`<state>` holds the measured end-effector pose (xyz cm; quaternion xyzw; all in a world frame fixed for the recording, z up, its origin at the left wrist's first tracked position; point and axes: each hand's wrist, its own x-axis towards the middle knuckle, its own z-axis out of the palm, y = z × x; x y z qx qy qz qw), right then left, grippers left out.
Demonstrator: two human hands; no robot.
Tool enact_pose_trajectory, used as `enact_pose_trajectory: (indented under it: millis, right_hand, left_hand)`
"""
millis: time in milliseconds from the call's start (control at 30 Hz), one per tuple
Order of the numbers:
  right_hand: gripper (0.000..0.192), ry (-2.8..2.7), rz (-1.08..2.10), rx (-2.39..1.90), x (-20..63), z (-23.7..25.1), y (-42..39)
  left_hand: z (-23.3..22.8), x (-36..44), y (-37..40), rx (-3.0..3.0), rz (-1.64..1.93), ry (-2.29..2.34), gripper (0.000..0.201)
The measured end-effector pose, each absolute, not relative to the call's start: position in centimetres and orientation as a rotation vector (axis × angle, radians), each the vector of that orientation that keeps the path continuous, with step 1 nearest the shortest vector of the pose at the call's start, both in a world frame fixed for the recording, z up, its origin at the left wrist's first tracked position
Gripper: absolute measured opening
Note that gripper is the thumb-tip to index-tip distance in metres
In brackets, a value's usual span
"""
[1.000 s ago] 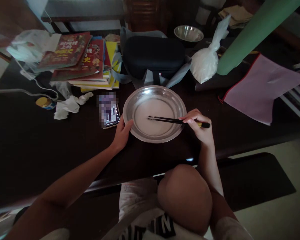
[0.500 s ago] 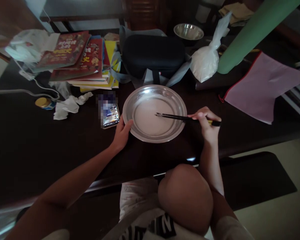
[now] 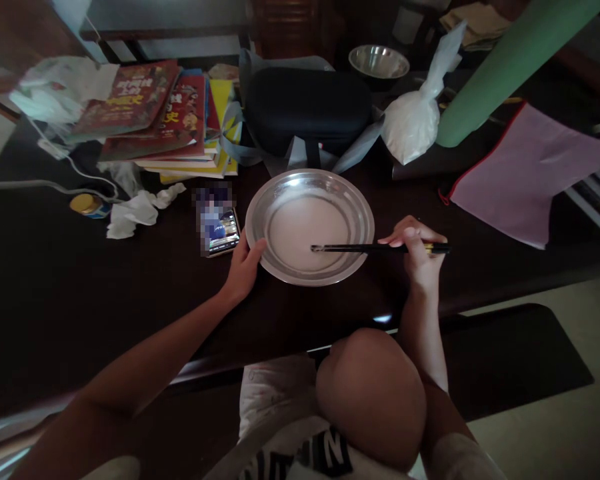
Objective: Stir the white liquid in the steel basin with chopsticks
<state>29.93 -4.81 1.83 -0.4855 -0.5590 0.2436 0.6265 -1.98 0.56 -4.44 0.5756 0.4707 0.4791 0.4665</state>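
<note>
A wide steel basin (image 3: 310, 275) stands on the dark table, holding a whitish, milky mixture (image 3: 300, 230). My left hand (image 3: 244, 268) grips the basin's left rim, thumb over the edge and fingers hidden beneath or behind it. In my right hand (image 3: 420, 250) is a pair of black chopsticks (image 3: 365, 248), lying nearly level over the right rim. Their tips are at the mixture, a little below the basin's middle. Left of the basin lies a lit phone (image 3: 223, 230), partly blurred out.
Behind the basin sits a black case (image 3: 307, 103) with grey straps. Books (image 3: 145, 110), crumpled tissue (image 3: 135, 213) and a yellow-lidded jar (image 3: 87, 205) are at left. Toward the right are a tied bag of white powder (image 3: 411, 130), a green column (image 3: 510, 73), a pink pouch (image 3: 520, 180) and another steel bowl (image 3: 379, 61).
My right hand has shifted slightly right and down, and the chopsticks' shafts and tips have moved toward me in the basin. My left hand stays on the rim.
</note>
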Motion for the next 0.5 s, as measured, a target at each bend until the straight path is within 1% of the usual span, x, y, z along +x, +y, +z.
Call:
enact_pose_trajectory:
  millis: [100, 167, 267, 333, 400, 500]
  right_hand:
    - [0.022, -1.449, 0.645, -1.115, 29.8, 1.97, -4.8]
    - [0.018, -1.456, 0.622, -1.12, 29.83, 1.94, -4.76]
    - [0.029, -1.285, 0.552, -1.122, 29.98, 1.78, -4.81]
    - [0.036, -1.242, 0.565, -1.122, 29.98, 1.78, -4.9]
    - [0.035, -1.327, 0.628, -1.136, 29.84, 1.89, -4.95]
    - [0.024, -1.47, 0.66, -1.15, 29.64, 2.04, -4.84]
  left_hand:
    - [-4.36, -1.93, 0.52, 1.402, 1.181, 1.145, 0.055]
    - [-4.27, -1.89, 0.49, 1.385, 1.178, 1.152, 0.056]
    - [-4.15, -1.87, 0.44, 1.372, 1.164, 1.167, 0.058]
    - [-4.12, -1.87, 0.43, 1.368, 1.158, 1.169, 0.059]
    - [-4.1, -1.87, 0.44, 1.365, 1.16, 1.167, 0.059]
    - [-4.04, -1.84, 0.43, 1.365, 1.166, 1.168, 0.058]
